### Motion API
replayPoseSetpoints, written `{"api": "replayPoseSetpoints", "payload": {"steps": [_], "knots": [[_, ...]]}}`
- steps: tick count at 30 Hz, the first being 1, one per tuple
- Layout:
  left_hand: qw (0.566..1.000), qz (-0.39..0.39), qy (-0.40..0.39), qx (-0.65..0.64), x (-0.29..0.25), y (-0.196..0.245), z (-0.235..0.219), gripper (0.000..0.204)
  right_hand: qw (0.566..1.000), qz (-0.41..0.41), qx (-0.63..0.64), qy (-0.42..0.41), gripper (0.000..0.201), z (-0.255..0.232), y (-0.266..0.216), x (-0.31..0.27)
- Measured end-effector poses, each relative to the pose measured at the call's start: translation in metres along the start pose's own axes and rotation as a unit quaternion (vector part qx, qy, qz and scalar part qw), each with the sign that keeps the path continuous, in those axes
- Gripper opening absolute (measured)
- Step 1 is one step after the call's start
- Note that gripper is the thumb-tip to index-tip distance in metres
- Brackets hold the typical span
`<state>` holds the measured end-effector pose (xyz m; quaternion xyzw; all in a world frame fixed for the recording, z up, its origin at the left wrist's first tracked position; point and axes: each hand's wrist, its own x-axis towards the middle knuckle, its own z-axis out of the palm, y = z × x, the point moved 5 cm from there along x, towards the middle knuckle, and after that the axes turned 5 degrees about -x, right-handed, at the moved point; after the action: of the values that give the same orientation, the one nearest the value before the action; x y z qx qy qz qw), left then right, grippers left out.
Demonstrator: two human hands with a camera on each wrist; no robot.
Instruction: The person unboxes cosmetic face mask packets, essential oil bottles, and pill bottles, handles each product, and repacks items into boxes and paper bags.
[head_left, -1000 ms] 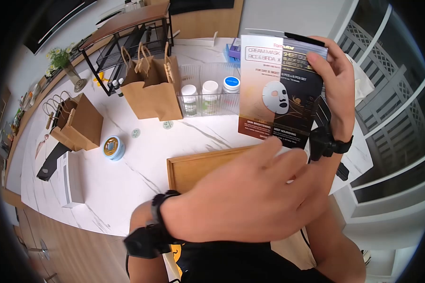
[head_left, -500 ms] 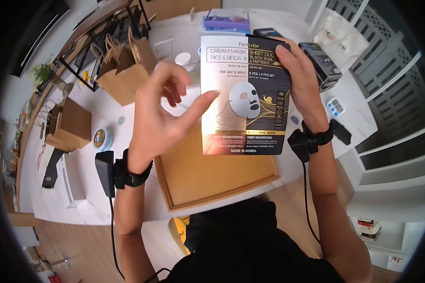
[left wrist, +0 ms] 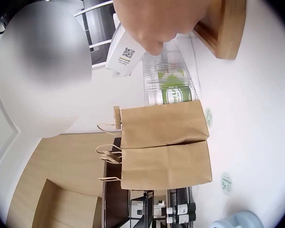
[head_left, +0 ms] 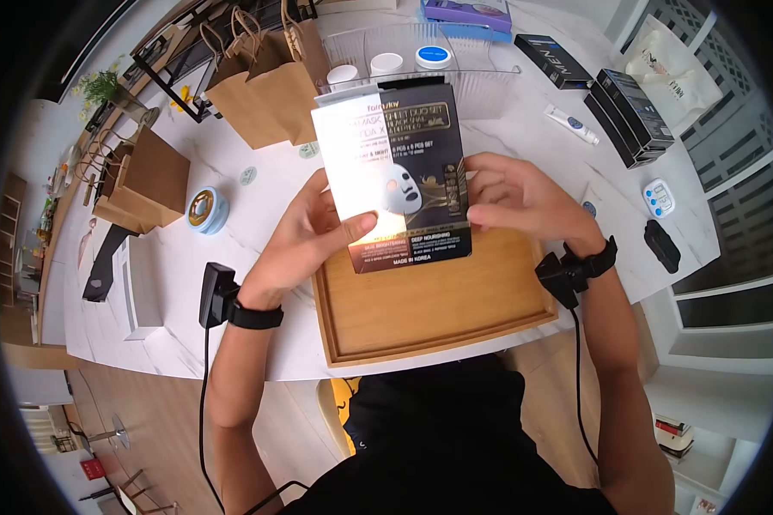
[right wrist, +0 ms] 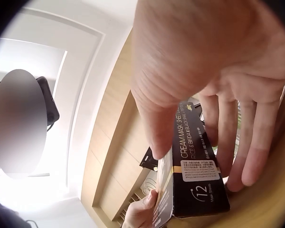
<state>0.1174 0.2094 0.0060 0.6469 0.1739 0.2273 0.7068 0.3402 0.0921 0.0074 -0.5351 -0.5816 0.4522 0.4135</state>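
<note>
A sheet mask box point(head_left: 434, 146), half white and half black, stands tilted above the wooden tray point(head_left: 438, 313) in the head view. Its top flap shows raised along the upper edge. My left hand point(head_left: 296, 245) grips the box at the lower left, thumb on the front face and fingers hidden behind. My right hand point(head_left: 528, 202) holds the right side, with the thumb at the front edge. From the right wrist view, the black side panel of the mask box point(right wrist: 199, 147) with a white label lies between my thumb and fingers.
Paper bags point(head_left: 266, 94) and a clear organizer point(head_left: 481, 90) with several white-lidded jars stand behind. A blue tub point(head_left: 207, 210) sits at left. To the right are black boxes point(head_left: 631, 116), a tube point(head_left: 572, 124) and a white timer point(head_left: 659, 197).
The left hand has come from in front of the box to grip its lower left side. The right hand has slid from the upper right corner down to the lower right side.
</note>
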Motion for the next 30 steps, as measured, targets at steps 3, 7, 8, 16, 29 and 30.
{"api": "replayPoseSetpoints", "payload": {"steps": [3,7,8,16,29,30], "knots": [[1.0,-0.015,0.012,-0.006,-0.003,-0.005,0.003,0.063,0.999,0.031,0.008,-0.005,0.045,0.006,0.007,0.002],[0.999,-0.044,0.018,-0.005,-0.003,-0.011,0.003,0.062,0.999,0.034,-0.01,0.005,0.044,0.001,0.016,0.003],[0.998,-0.066,-0.005,0.0,-0.001,-0.005,0.006,0.062,1.0,0.02,-0.008,0.0,0.045,0.003,0.016,0.004],[0.999,-0.011,0.006,0.047,0.001,-0.007,-0.003,0.065,0.999,0.001,-0.008,0.045,0.051,-0.001,0.009,0.0],[0.994,0.059,0.066,0.058,-0.002,-0.004,0.002,0.075,0.999,0.011,0.025,0.043,0.056,0.001,0.001,0.002],[0.995,0.062,0.076,0.036,0.0,-0.004,-0.002,0.071,0.999,0.02,0.001,0.033,0.057,0.003,0.002,0.002]]}}
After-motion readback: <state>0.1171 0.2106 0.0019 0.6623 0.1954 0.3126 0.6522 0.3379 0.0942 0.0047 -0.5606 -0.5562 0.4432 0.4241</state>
